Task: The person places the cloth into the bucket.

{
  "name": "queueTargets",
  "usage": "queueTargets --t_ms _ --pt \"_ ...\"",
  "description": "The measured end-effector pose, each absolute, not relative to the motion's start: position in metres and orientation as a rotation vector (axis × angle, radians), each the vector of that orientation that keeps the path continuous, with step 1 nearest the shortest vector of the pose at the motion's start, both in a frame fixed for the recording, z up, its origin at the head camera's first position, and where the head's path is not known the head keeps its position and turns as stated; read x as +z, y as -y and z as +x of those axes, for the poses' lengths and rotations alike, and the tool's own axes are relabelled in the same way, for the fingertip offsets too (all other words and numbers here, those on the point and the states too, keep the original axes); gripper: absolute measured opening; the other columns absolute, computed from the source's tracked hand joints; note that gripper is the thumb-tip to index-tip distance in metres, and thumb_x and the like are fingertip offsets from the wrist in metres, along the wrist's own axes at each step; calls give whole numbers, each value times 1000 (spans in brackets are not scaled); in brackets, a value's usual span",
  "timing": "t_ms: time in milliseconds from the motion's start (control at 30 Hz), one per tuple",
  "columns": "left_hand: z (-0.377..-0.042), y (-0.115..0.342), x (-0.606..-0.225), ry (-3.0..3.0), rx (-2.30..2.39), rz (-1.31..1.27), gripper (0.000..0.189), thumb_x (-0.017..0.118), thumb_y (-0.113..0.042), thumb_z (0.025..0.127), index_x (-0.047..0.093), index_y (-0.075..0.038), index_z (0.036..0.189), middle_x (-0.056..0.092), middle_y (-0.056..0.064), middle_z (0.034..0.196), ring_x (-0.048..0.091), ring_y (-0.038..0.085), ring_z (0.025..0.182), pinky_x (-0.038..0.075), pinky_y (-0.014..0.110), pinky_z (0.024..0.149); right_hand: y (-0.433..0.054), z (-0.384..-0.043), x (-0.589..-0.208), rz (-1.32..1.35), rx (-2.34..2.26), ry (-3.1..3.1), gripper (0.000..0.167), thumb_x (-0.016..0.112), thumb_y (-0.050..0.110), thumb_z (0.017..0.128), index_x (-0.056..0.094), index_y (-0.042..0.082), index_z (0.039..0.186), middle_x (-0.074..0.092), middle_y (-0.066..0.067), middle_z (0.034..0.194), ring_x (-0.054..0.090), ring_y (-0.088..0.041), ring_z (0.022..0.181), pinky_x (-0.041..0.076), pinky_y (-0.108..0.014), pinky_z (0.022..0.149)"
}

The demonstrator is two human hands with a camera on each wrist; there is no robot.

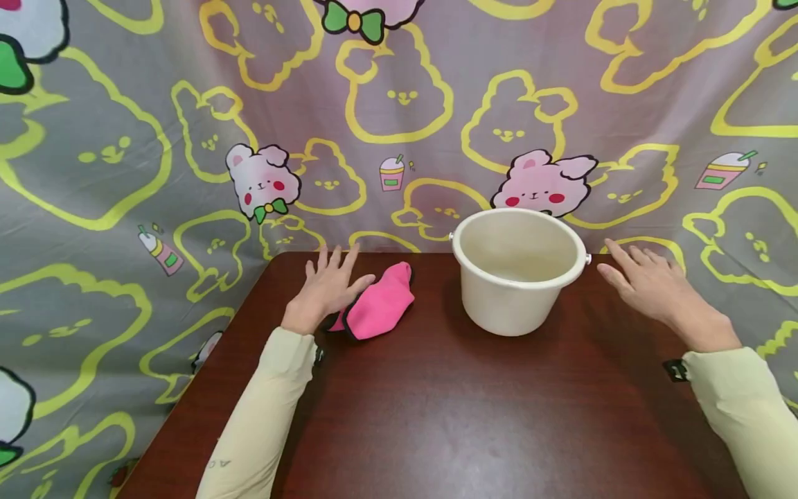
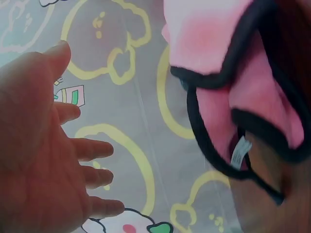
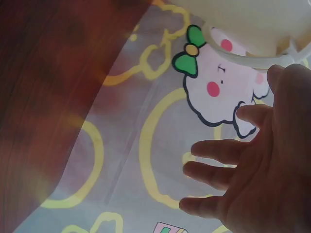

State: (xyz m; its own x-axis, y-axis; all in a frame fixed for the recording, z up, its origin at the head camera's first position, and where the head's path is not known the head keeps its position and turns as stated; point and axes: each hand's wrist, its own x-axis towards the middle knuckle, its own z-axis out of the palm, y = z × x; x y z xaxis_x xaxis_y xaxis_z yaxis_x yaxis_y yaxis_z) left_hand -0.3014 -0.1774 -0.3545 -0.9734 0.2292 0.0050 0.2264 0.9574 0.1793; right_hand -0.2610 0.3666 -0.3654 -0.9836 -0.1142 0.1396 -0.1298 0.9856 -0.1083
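Observation:
A crumpled pink cloth (image 1: 382,305) with black edging lies on the left part of the table; the left wrist view shows its folds, a small white tag (image 2: 240,152) and a dark loop end. Just left of it is my left hand (image 1: 327,283), fingers straight and spread, its thumb overlapping the cloth's edge in the head view. A cream bucket (image 1: 508,305) stands upright at the back, right of the cloth. Beyond its right side my right hand (image 1: 654,284) is held with fingers extended, holding nothing. The bucket's inside bottom is partly hidden by its front wall.
The dark reddish-brown wooden table (image 1: 436,416) ends at a back edge close behind the bucket. A grey curtain (image 1: 411,118) with yellow outlined animals hangs behind and to the left. Small white knobs (image 1: 588,259) stick out from the bucket's rim.

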Motion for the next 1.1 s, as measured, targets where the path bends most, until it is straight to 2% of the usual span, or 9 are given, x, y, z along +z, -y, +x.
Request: queueTargets --t_ms 133,300,567,633,700,767,833,933,1100 --pt "-299 173 -358 -3086 362 370 82 37 -64 97 3 -22 159 9 22 163 -6 44 151 6 69 116 -361 -264 -363 252 293 2960 74 31 52 103 15 2 156 36 -40 144 35 -59 129 28 -72 104" --pt "-298 166 -367 -3106 404 376 81 40 -60 98 4 -20 159 13 23 162 2 45 151 13 66 117 -355 -262 -357 241 575 2969 71 31 50 104 10 10 158 41 -38 142 42 -57 126 32 -72 101" --pt "-296 156 -380 -3152 482 369 81 49 -54 97 11 -18 158 27 23 158 16 47 148 24 65 114 -347 -252 -358 240 760 2846 61 33 42 105 19 12 156 56 -33 129 55 -52 114 40 -69 91" --pt "-295 155 -383 -3133 532 344 81 50 -54 97 10 -18 158 26 23 158 15 47 149 24 65 114 -343 -251 -359 256 800 2819 60 34 41 105 22 12 156 64 -29 119 66 -40 103 48 -58 86" --pt "-294 154 -387 -3116 586 310 82 51 -54 96 11 -18 158 26 22 158 15 47 149 24 66 113 -339 -251 -359 282 849 2798 58 34 39 105 23 11 155 70 -23 106 73 -23 87 52 -39 80" --pt "-294 153 -392 -3103 613 272 82 51 -54 96 10 -19 158 25 22 158 15 47 149 25 67 113 -336 -250 -360 305 909 2785 58 36 38 105 24 11 155 71 -21 104 72 -9 78 49 -22 74" --pt "-293 153 -396 -3098 633 235 82 52 -53 96 10 -18 158 26 22 158 16 47 148 25 67 112 -332 -249 -361 321 976 2770 58 37 37 105 23 11 156 70 -21 105 70 -2 75 45 -11 71" --pt "-294 150 -400 -3082 652 199 82 54 -51 96 13 -18 158 28 21 157 18 47 148 26 67 112 -326 -246 -361 327 1054 2747 58 36 37 106 22 13 156 69 -22 108 71 -5 76 41 -4 72" --pt "-293 141 -406 -2984 615 188 84 60 -49 93 17 -17 157 29 20 157 25 45 146 27 66 112 -311 -243 -361 330 1170 2675 55 35 35 106 22 13 156 65 -21 108 71 -6 78 52 -12 70"
